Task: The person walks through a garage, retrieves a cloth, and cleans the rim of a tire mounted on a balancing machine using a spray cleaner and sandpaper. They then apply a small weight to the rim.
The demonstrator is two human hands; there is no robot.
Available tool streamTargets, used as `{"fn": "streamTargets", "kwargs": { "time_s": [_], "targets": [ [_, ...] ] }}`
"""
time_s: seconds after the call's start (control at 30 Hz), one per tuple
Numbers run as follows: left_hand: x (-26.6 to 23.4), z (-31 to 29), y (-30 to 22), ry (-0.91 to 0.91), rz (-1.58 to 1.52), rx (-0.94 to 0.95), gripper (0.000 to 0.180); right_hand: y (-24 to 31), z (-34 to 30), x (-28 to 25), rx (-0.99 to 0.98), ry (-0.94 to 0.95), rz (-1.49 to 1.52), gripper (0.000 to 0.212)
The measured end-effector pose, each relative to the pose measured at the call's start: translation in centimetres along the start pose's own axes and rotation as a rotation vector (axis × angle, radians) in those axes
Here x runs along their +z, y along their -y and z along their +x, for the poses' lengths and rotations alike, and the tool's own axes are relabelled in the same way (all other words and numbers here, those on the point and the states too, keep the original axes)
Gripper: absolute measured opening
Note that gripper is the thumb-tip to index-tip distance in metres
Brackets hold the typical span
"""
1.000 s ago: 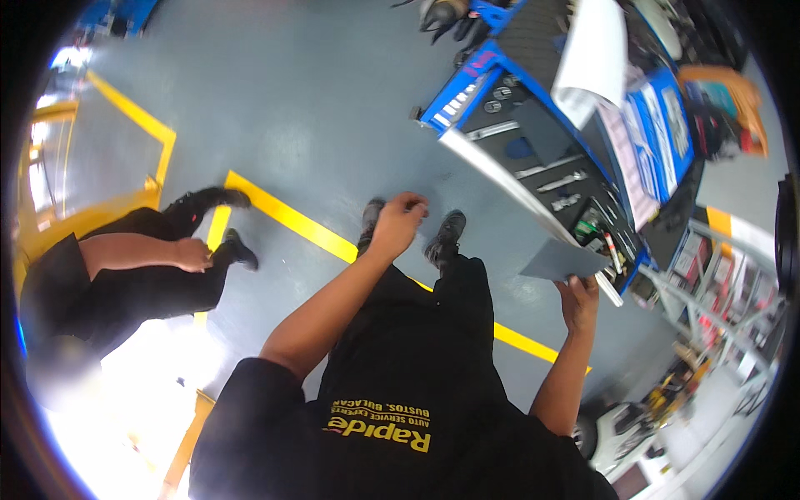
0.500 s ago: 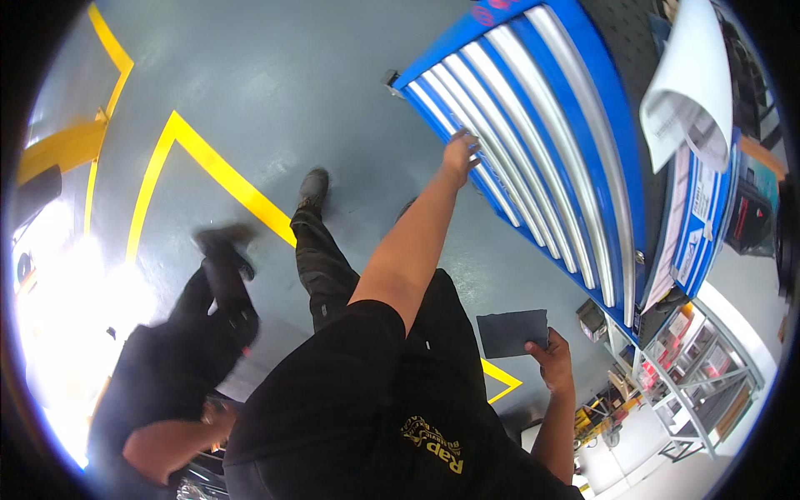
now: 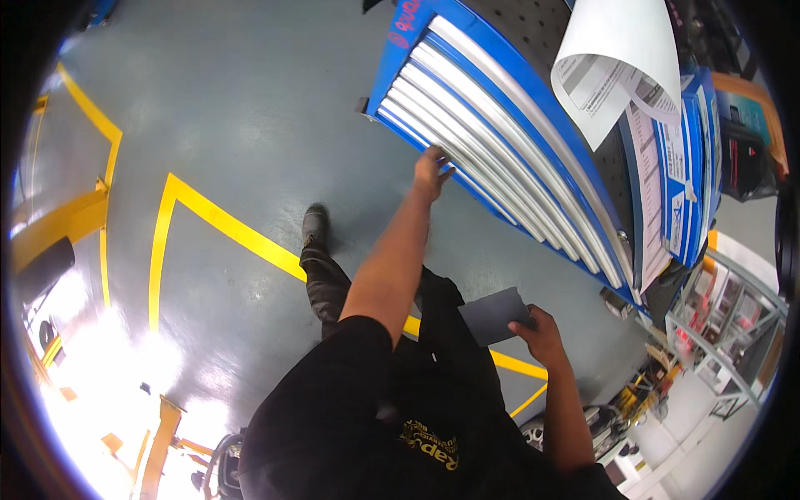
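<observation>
My left hand point(image 3: 432, 173) reaches out to the low drawers of a blue tool cabinet point(image 3: 487, 133) with long silver drawer handles. Its fingers are apart, with the tips at the edge of a lower drawer front; whether they touch the handle I cannot tell. Between the thumb and fingers of my right hand point(image 3: 540, 337) is a dark grey rectangular sheet point(image 3: 493, 315) that looks like sandpaper. It is held low in front of my body, with its broad face up.
On the cabinet's dark top hangs a curled white paper point(image 3: 617, 58), near blue-and-white boxes point(image 3: 685, 175). A grey metal rack point(image 3: 725, 308) stands at the right. Yellow lines point(image 3: 233, 221) mark the grey floor. A yellow metal beam point(image 3: 62, 225) is at the left.
My view has shifted, and the cabinet sits further left in it. My left hand stays by the lower drawers. The sheet has tilted in my right hand. Another person at left has gone from view.
</observation>
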State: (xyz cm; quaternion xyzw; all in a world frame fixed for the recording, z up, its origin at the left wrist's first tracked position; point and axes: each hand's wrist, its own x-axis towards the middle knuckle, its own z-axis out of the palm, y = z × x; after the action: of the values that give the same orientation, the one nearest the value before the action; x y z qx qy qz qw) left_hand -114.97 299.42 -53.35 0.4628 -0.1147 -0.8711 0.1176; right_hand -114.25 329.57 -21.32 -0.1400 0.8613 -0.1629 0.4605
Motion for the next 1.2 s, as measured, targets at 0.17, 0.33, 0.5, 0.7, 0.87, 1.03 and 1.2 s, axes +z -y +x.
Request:
{"fn": "streamTargets", "kwargs": {
  "time_s": [0.17,0.33,0.5,0.7,0.87,1.03,1.2],
  "targets": [
    [-6.2,-5.3,-0.6,0.207,0.201,0.006,0.059,-0.5,1.4,2.5,0.016,0.039,0.068,0.046],
    [-10.3,-16.2,-3.6,0.387,0.538,-0.537,0.071,1.8,7.1,7.8,-0.064,0.109,0.068,0.051],
    [-11.7,-20.8,-6.6,0.544,1.047,-0.429,0.062,6.3,11.4,12.9,-0.091,0.365,0.148,0.050],
    [-16.4,-20.5,-11.5,0.388,1.416,-0.125,0.053,1.8,16.4,16.6,0.018,0.137,0.222,0.041],
    [-14.1,-19.6,-12.7,0.345,1.596,-0.082,0.048,-8.9,23.5,15.6,0.102,-0.562,-0.367,0.028],
    [-14.3,-16.6,-11.2,0.428,1.643,-0.025,0.049,-10.0,31.1,11.0,0.363,-0.623,-0.486,0.100],
    [-14.2,-14.7,-9.9,0.395,1.755,0.006,0.046,-8.2,30.7,11.4,0.534,-0.500,-0.507,0.104]
  ]
}}
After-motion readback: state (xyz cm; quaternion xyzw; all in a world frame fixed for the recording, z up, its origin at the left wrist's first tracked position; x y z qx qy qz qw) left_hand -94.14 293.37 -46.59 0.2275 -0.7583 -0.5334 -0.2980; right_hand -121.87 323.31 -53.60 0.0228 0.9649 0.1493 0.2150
